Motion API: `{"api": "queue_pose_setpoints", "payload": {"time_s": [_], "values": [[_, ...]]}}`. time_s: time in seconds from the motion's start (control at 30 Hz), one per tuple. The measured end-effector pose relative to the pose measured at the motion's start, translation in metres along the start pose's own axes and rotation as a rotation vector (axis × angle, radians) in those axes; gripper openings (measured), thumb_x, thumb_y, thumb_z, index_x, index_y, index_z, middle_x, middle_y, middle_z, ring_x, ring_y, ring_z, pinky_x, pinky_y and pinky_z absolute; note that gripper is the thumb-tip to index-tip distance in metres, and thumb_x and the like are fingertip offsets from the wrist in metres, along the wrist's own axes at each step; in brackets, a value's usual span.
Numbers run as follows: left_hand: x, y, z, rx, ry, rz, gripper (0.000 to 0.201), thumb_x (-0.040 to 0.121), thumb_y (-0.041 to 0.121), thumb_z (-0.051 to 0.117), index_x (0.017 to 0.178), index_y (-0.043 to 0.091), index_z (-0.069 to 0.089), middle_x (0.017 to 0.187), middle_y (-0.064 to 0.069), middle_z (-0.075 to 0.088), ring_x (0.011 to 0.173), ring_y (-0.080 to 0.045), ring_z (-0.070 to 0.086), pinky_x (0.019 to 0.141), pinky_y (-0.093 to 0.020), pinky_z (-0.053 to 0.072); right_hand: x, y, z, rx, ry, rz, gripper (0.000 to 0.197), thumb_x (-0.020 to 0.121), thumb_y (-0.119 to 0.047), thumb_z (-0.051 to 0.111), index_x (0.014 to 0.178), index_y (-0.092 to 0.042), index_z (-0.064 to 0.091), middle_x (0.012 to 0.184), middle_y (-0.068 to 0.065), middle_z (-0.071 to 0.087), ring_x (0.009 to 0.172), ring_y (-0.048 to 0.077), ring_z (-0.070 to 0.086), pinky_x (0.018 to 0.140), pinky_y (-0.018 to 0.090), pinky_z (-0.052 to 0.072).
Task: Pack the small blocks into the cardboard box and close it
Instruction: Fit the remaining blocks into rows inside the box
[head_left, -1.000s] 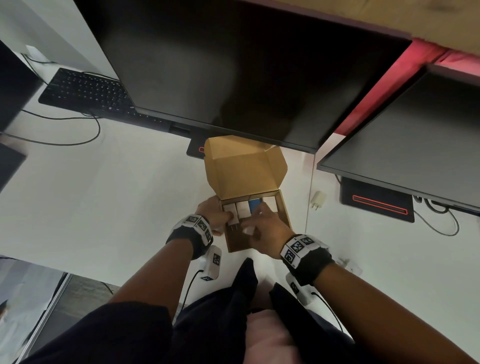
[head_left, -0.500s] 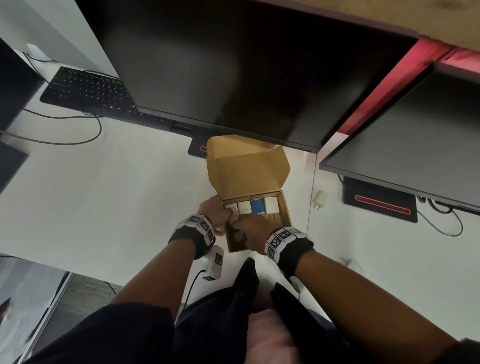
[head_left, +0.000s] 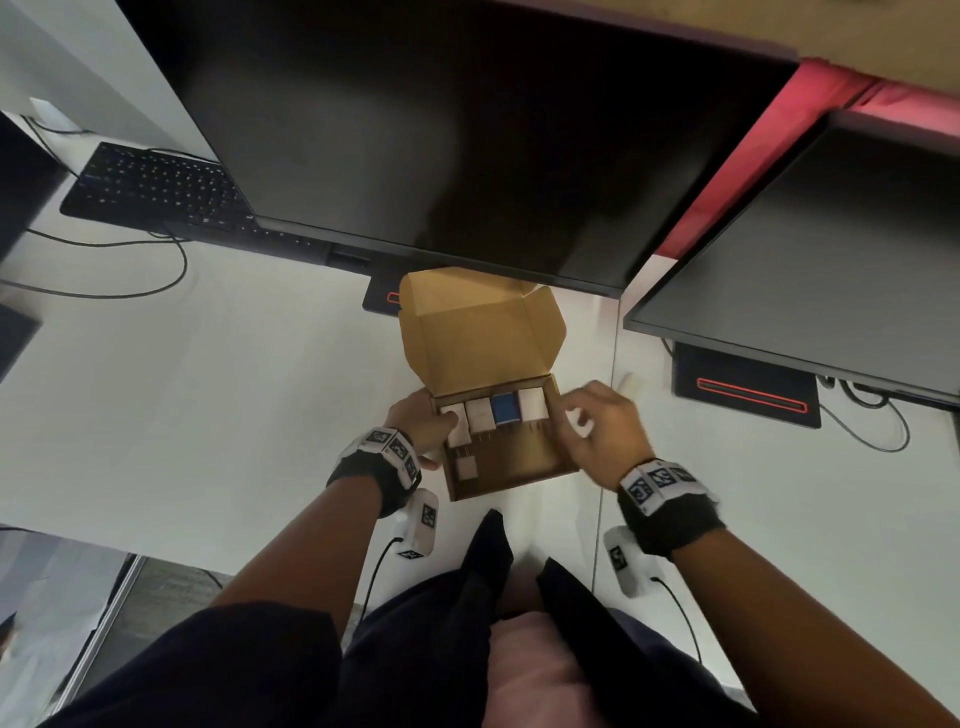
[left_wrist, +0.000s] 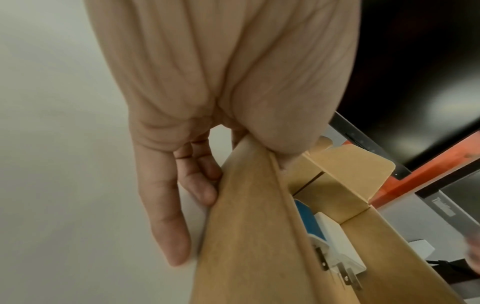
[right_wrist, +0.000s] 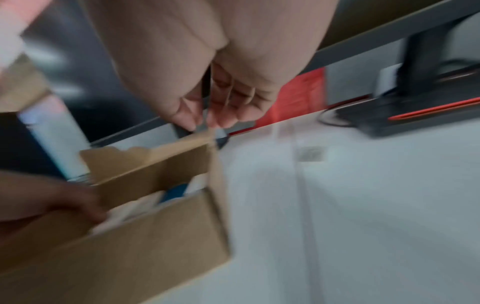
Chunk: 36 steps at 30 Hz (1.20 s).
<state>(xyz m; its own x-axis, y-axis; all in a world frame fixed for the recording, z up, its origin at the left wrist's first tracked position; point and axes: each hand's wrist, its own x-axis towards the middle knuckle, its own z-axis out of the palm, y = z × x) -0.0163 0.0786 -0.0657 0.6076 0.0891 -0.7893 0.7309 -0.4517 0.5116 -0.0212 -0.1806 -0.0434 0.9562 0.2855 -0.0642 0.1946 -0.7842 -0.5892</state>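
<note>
No readable writing anywhere here.
Black-and-white square marker patterns sit on both wristbands (head_left: 390, 446); a blurred logo on the monitor bezel (left_wrist: 444, 208) cannot be made out.

Both wrists wear black bands (head_left: 378, 475) w/ white blocks of black-white square markers (head_left: 658, 480). White camera units (head_left: 422, 522) hang under, each w/ black cable (head_left: 678, 613). Dark sleeves (head_left: 218, 670), lower frame.

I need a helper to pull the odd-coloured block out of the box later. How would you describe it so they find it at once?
On the white desk, below the big dark monitor, sits an open cardboard box. Along its far wall runs a row of four small blocks. The blue block, third from the left, is the only coloured one; its neighbours are white.
</note>
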Motion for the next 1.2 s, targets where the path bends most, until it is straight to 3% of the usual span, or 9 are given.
{"api": "queue_pose_setpoints", "payload": {"time_s": [0.07,0.13,0.3,0.37,0.53,0.77,0.97,1.07,1.2], "values": [[0.001,0.000,0.001,0.006,0.005,-0.005,0.030,0.095,0.017,0.059,0.124,0.022,0.057,0.123,-0.012,0.065,0.099,-0.031,0.070,0.075,-0.051,0.068,-0.012,0.034,-0.016,-0.132,0.011,0.235,0.020,0.087,-0.022,0.069,0.107,-0.019,0.069,0.110,0.005,0.063,0.091,0.021,0.061,0.083,0.031,0.052],[0.001,0.000,0.001,0.013,0.011,-0.005,0.027,0.095,0.017,0.060,0.122,0.021,0.057,0.123,-0.013,0.066,0.100,-0.034,0.071,0.075,-0.051,0.068,-0.029,0.064,-0.028,-0.313,-0.153,0.511,0.040,0.083,-0.037,0.071,0.120,-0.024,0.061,0.126,0.010,0.056,0.112,0.031,0.054,0.093,0.045,0.050],[0.003,0.000,0.002,0.018,0.020,0.007,0.029,0.093,0.018,0.061,0.122,0.016,0.060,0.117,-0.013,0.069,0.090,-0.029,0.072,0.075,-0.054,0.068,-0.080,0.102,-0.033,-0.455,-0.452,0.789,0.094,0.063,-0.067,0.076,0.140,-0.041,0.029,0.138,0.011,0.035,0.125,0.040,0.043,0.093,0.055,0.048],[0.003,0.000,0.002,0.036,0.027,0.017,0.029,0.092,0.019,0.061,0.120,0.015,0.061,0.114,-0.014,0.072,0.092,-0.034,0.074,0.076,-0.055,0.068,-0.093,0.111,-0.026,-0.405,-0.441,0.782,0.095,0.061,-0.059,0.080,0.138,-0.043,0.026,0.132,0.011,0.034,0.117,0.040,0.048,0.087,0.050,0.053],[0.002,0.001,0.003,0.070,0.032,0.031,0.027,0.092,0.020,0.062,0.118,0.015,0.062,0.109,-0.013,0.073,0.096,-0.038,0.075,0.080,-0.055,0.067,-0.089,0.101,-0.019,-0.184,-0.220,0.657,0.043,0.077,-0.026,0.078,0.117,-0.024,0.061,0.112,0.010,0.059,0.089,0.024,0.057,0.080,0.029,0.046],[0.003,0.000,0.004,0.046,0.036,0.025,0.024,0.093,0.020,0.063,0.117,0.017,0.060,0.099,-0.007,0.070,0.089,-0.030,0.073,0.077,-0.054,0.068,-0.034,0.025,-0.022,0.064,0.113,0.232,0.040,0.073,-0.023,0.085,0.109,-0.023,0.067,0.106,0.000,0.065,0.089,0.015,0.063,0.077,0.030,0.056],[0.003,-0.001,0.003,0.020,0.025,0.022,0.028,0.091,0.019,0.063,0.119,0.022,0.060,0.103,-0.005,0.071,0.088,-0.025,0.073,0.073,-0.050,0.069,-0.003,-0.037,0.008,0.031,-0.170,0.064,0.033,0.075,-0.022,0.081,0.106,-0.020,0.070,0.098,0.000,0.059,0.089,0.018,0.058,0.077,0.029,0.049],[0.003,-0.001,0.003,0.025,0.029,0.026,0.029,0.090,0.020,0.064,0.119,0.022,0.061,0.108,-0.006,0.074,0.091,-0.027,0.075,0.072,-0.049,0.069,0.006,-0.051,0.031,-0.093,-0.368,0.135,0.033,0.080,-0.029,0.075,0.110,-0.023,0.064,0.105,0.003,0.055,0.094,0.020,0.057,0.073,0.025,0.043],[0.004,-0.002,0.003,0.021,0.032,0.030,0.032,0.088,0.021,0.066,0.119,0.022,0.063,0.111,-0.007,0.075,0.095,-0.028,0.075,0.073,-0.050,0.069,0.011,-0.057,0.055,-0.148,-0.427,0.213,0.038,0.080,-0.035,0.073,0.107,-0.015,0.055,0.098,0.005,0.062,0.086,0.021,0.062,0.065,0.028,0.051]]}}
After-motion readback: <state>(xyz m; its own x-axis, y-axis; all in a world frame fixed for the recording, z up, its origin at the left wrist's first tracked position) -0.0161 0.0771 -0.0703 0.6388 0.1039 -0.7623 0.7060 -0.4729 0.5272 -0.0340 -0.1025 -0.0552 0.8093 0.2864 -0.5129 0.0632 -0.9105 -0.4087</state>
